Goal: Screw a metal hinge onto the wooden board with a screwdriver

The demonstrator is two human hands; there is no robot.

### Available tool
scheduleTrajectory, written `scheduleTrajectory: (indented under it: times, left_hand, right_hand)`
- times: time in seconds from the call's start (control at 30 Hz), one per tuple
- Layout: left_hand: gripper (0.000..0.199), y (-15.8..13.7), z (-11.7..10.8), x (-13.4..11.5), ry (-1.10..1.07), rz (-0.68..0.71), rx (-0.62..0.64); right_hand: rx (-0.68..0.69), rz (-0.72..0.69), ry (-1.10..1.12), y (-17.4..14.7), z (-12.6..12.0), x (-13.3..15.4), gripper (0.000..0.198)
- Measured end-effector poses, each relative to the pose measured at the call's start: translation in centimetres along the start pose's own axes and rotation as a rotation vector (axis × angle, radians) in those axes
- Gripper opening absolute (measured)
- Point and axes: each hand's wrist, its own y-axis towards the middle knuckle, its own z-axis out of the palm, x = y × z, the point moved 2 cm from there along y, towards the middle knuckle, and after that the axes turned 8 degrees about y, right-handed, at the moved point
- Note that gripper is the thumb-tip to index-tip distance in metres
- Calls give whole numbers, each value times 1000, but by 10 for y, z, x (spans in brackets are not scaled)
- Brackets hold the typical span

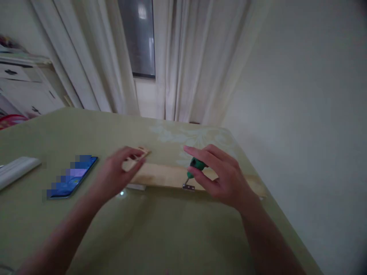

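Observation:
A long pale wooden board [163, 175] lies across the table in front of me. On its near edge sits a small metal hinge [189, 187] with holes. My right hand [226, 175] is closed round the green handle of a short screwdriver [197, 164], thumb and fingers on either side. The screwdriver leans, its tip touching the left part of the hinge. At the board's left end, my left hand [114, 172] is curled with thumb and fingers about a small pale wooden piece [146, 152]; the fingers hide part of it and are slightly blurred.
A phone [74, 177] with its screen lit lies left of my left hand. Farther left is a long white object [18, 172]. The glossy green table [123, 236] meets a wall on the right. Curtains [197, 61] and a white cabinet [28, 88] stand beyond.

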Motion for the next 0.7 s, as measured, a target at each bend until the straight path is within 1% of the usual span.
scheduleTrajectory:
  times: [0.03,0.07,0.13,0.17,0.2,0.27,0.33,0.4,0.43,0.53,0.57,0.6,0.67,0.7]
  left_hand:
    - [40,2,14,-25,-80,149,140]
    - [37,4,29,-47,-112,281,258]
    - [38,7,55,-78,-106,450,368]
    - [36,8,67,-88,-89,515,420]
    - [31,10,77,-95,-75,553,445]
    - [15,14,90,-101,-64,572,468]
    - [3,17,97,-100,-92,540,462]
    - [7,19,100,-97,-148,505,468]
    - [10,19,101,-95,-176,496,477]
    - [10,19,103,-93,-222,493,493]
    - [9,19,104,-93,-221,499,495]
    - [9,19,104,-94,-213,504,493]
    - [9,19,105,-95,-194,511,488]
    - [10,19,105,-96,-185,513,485]
  right_hand:
    - [-20,-10,-46,0,0,-1,37]
    - [-32,-21,-77,0,0,-1,38]
    - [-26,-28,-50,-1,0,-1,39]
    - [-8,-27,1,-1,-1,-1,41]
    - [10,-27,58,-1,-1,-1,44]
    - [8,-34,117,-1,-2,-2,46]
    - [-51,-50,59,-1,-3,-3,37]
    - [-94,-53,4,-1,-3,-5,34]
    - [-86,-47,17,-1,-3,-5,35]
    - [-15,-31,171,-1,-1,-6,43]
    - [-33,-39,188,-1,-1,-5,42]
    - [-76,-56,168,-1,-1,-5,37]
    - [-163,-90,86,-2,-1,-5,29]
    - [-169,-96,64,-2,0,-5,29]
